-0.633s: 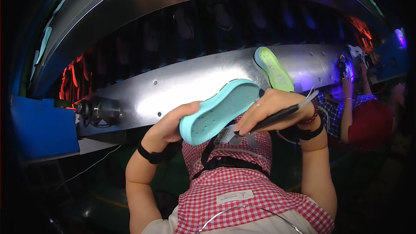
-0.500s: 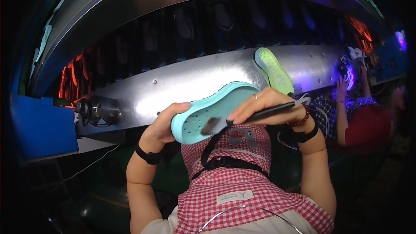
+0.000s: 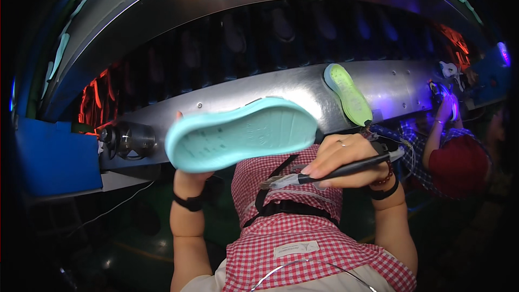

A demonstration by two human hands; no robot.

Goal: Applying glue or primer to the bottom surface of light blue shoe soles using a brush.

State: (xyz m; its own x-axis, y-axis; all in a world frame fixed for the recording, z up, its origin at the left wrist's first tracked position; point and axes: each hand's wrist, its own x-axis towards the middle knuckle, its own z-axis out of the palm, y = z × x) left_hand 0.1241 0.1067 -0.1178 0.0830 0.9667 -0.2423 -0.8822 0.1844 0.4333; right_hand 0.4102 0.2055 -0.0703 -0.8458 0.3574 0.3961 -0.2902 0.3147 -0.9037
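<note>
A light-blue shoe sole (image 3: 243,132) is raised in front of me, tilted over the apron. My left hand (image 3: 193,175) grips its left end from below; most of the fingers are hidden behind the sole. A brush (image 3: 346,170) with a dark handle and pale bristles is pinched in my right hand (image 3: 343,157). Its bristles point left, just under the sole's lower edge and apart from it. A yellow-green sole (image 3: 348,94) lies on the metal ledge (image 3: 216,97) beyond my right hand.
Behind the ledge runs a dark conveyor (image 3: 232,38) carrying several soles. A dark-lidded jar (image 3: 130,139) stands at the left by a blue box (image 3: 59,157). At the right another person in a red cap (image 3: 459,163) works, hands near a purple light.
The light-blue sole has turned and shifted left in my left hand. The brush has come off its surface, and my right hand has moved down slightly.
</note>
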